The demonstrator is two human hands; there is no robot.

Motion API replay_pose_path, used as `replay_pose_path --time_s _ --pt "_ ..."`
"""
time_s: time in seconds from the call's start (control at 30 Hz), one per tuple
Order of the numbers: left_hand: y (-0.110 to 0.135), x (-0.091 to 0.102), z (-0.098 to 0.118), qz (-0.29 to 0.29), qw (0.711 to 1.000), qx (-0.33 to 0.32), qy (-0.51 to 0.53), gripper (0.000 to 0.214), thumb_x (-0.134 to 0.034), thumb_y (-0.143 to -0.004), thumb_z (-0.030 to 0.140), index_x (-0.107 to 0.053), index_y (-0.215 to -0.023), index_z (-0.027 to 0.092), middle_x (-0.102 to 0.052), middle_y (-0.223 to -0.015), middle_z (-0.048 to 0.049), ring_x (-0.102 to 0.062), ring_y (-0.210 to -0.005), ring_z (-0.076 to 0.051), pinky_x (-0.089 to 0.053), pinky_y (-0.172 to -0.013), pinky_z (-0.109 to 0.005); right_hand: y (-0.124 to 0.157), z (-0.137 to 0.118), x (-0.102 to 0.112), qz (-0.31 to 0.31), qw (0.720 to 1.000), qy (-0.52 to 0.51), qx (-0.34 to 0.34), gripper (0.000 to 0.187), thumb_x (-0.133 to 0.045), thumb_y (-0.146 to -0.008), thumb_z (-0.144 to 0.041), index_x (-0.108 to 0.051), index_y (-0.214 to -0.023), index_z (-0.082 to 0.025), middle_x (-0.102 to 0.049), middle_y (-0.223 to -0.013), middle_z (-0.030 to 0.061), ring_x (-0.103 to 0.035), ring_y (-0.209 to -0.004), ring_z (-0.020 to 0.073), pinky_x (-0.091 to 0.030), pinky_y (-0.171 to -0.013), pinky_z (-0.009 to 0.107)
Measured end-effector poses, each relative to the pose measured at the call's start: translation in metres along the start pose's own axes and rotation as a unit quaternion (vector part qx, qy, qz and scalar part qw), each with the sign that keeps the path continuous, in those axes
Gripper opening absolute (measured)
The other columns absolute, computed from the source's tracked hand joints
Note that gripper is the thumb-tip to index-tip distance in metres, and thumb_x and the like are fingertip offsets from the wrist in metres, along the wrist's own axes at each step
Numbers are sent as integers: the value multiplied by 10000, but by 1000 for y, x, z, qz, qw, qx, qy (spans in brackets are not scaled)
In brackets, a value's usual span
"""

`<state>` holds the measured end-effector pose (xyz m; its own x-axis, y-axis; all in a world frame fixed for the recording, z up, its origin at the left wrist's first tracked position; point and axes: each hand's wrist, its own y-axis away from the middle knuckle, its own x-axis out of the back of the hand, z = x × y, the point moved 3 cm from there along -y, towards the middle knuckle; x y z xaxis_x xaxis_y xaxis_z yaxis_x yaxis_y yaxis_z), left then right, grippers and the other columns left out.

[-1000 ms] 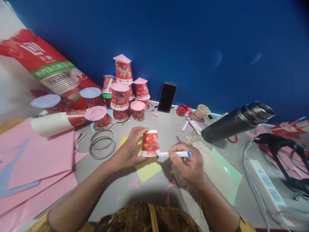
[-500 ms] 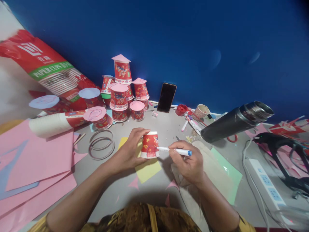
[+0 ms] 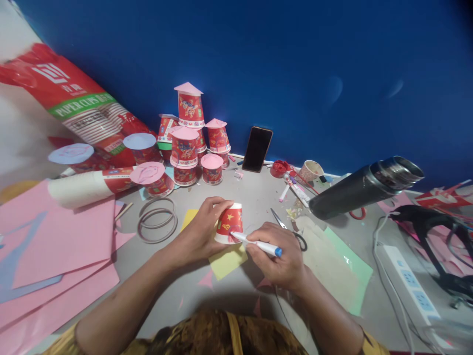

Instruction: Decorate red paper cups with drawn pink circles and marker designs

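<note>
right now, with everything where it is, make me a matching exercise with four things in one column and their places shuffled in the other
Things
1. nearest red cup
2. blue-ended marker
3. phone
4. scissors

Places
A. lying just beyond the right hand
B. in the left hand
C. in front of the blue wall, its screen dark
D. held in the right hand

Pairs: 1-B, 2-D, 3-C, 4-A
</note>
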<state>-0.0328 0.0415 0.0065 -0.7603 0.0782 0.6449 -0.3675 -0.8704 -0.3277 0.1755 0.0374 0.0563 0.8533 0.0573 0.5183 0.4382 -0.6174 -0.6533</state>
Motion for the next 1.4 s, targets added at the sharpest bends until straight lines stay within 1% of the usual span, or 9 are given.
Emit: replay_pose_path --time_s 0.17,0.4,0.67,0.8,0.97,1.17,1.3,1.4 --pt "1 -1 1 0 1000 6 -3 761 -788 -884 413 -395 -1518 267 -461 -1393 -157 -519 -1351 -353 -511 -1131 -554 2 2 -3 -5 1000 3 2 125 -630 -1011 -236 -721 -936 -197 -774 -747 41 -703 -632 168 -531 -616 283" --pt "1 0 1 0 1000 21 -2 793 -819 -846 412 -431 -1522 272 -491 -1394 -155 -525 -1346 -364 -511 -1128 -567 2 0 -4 -14 1000 -3 2 118 -649 -990 -220 -719 -899 -192 -760 -719 21 -681 -609 154 -497 -606 274" --pt "2 -2 1 8 1000 -8 -2 788 -812 -868 379 -407 -1538 283 -483 -1389 -151 -523 -1344 -345 -518 -1115 -534 1 4 -2 -9 1000 12 -5 125 -637 -1013 -230 -720 -929 -190 -767 -745 35 -694 -631 163 -509 -627 275" --pt "1 -1 2 -2 1000 -1 -3 774 -801 -879 381 -404 -1535 281 -479 -1391 -155 -513 -1353 -351 -506 -1126 -545 0 2 0 -1 1000 6 -1 111 -638 -1013 -225 -712 -938 -190 -768 -753 41 -704 -641 165 -521 -637 271" --pt "2 -1 3 -6 1000 2 -1 767 -792 -890 399 -394 -1534 276 -470 -1398 -159 -512 -1358 -351 -503 -1133 -543 1 2 -2 -14 1000 10 2 128 -640 -1017 -242 -718 -929 -192 -762 -735 39 -696 -626 168 -515 -622 274" --pt "1 0 4 3 1000 2 0 762 -803 -883 385 -404 -1525 283 -470 -1406 -152 -518 -1362 -342 -504 -1139 -539 0 2 1 10 1000 17 -1 119 -626 -1014 -223 -712 -938 -191 -762 -741 40 -694 -622 167 -522 -622 274" --pt "1 0 4 7 1000 4 11 759 -806 -874 397 -426 -1521 285 -485 -1404 -152 -532 -1352 -350 -512 -1133 -551 1 2 -1 -2 1000 11 -2 106 -647 -1001 -229 -717 -928 -199 -766 -739 33 -698 -623 166 -528 -617 274" --pt "1 -1 2 3 1000 5 9 770 -805 -872 385 -406 -1524 292 -474 -1402 -151 -525 -1357 -351 -510 -1135 -562 1 2 -2 -1 1000 18 0 104 -650 -1001 -237 -720 -934 -201 -769 -738 33 -700 -622 169 -534 -617 277"
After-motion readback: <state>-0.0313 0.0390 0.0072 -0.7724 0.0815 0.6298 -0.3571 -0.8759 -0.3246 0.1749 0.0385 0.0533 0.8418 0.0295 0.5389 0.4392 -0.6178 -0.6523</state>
